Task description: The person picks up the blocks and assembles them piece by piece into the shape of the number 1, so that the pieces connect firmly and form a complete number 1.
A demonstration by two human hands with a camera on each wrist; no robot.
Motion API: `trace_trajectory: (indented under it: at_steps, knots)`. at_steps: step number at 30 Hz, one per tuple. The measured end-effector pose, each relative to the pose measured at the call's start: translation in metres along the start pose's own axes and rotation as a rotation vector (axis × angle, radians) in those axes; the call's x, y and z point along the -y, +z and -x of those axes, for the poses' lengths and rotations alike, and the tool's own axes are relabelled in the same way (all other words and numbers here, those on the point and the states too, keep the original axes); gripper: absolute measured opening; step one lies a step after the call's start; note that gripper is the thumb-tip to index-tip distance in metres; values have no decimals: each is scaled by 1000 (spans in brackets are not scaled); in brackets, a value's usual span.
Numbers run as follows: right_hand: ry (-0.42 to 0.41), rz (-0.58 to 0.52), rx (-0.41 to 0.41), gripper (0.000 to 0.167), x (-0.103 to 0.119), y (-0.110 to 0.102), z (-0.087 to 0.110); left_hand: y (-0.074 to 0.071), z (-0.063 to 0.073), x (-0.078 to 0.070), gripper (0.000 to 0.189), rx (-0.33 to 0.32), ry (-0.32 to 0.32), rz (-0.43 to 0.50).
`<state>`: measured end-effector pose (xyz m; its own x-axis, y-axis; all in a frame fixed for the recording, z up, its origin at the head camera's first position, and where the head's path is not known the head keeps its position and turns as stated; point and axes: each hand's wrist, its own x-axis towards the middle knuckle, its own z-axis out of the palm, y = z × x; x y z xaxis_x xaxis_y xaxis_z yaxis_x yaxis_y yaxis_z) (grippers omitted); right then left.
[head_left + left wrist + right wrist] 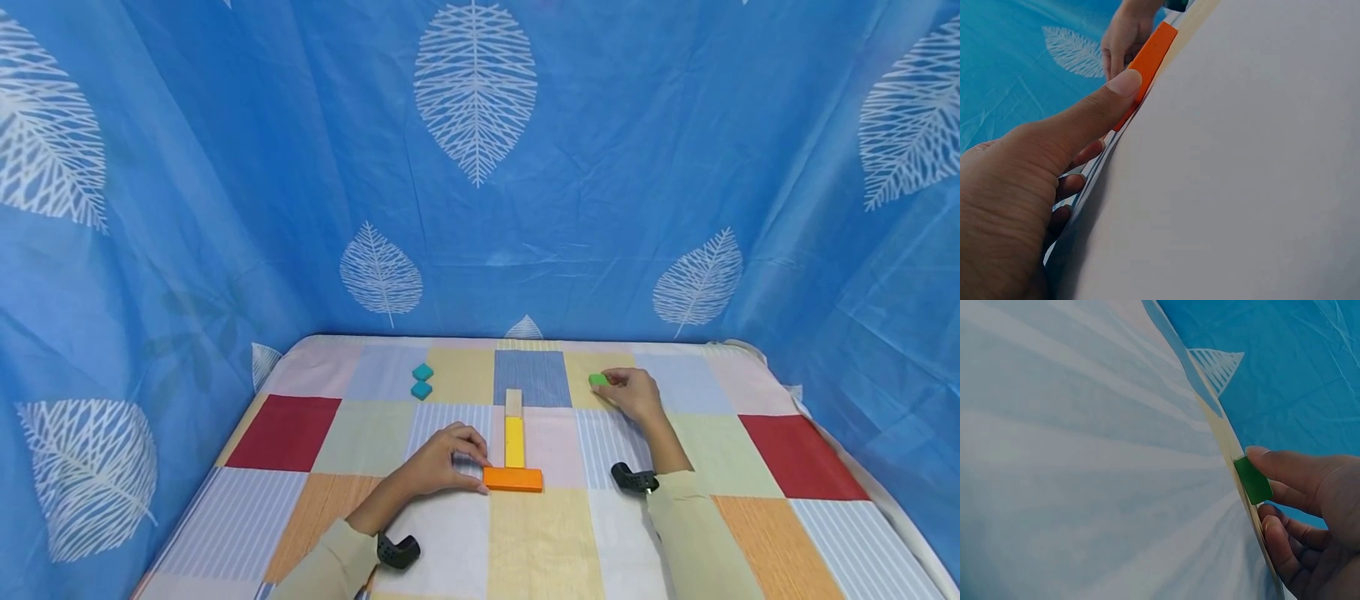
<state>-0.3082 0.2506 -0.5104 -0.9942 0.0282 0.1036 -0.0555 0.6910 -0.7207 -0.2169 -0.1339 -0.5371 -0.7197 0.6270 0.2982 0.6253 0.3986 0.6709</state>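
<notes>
Your left hand (442,462) pinches the left end of a long orange rectangular block (513,480) lying on the multicoloured patchwork cloth (555,537). From its far side, a yellow rectangular block (514,442) and a pale beige block (513,402) run away from you in line. Right of these, your right hand (633,393) pinches a small green block (598,380); two small teal angular blocks (422,390) lie at far left.

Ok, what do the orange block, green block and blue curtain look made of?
Orange block: seemingly painted wood or plastic, smooth finish, judging by even colour and crisp edges.
Green block: likely the same, uniformly coloured and straight-edged; I can't tell which.
Blue curtain: probably thin fabric or plastic sheeting, slightly glossy, given its creases and pale highlights.
</notes>
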Motion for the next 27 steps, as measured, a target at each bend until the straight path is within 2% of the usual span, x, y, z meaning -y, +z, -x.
trace_trajectory:
  at_steps: [6, 11, 18, 27]
  knots:
    - [-31, -9, 7, 44, -1, -1, 0, -1, 0, 0, 28, -3, 10, 2]
    - [-61, -62, 44, 43, 2, -1, 1, -2, 0, 0, 28, -2, 25, 6]
    - [-64, -91, 40, 42, 5, 1, 0, -2, 1, 0, 28, -6, 3, 12]
    - [-79, -180, 98, 44, 11, 3, 4, -1, 2, -2, 29, 4, -4, 8]
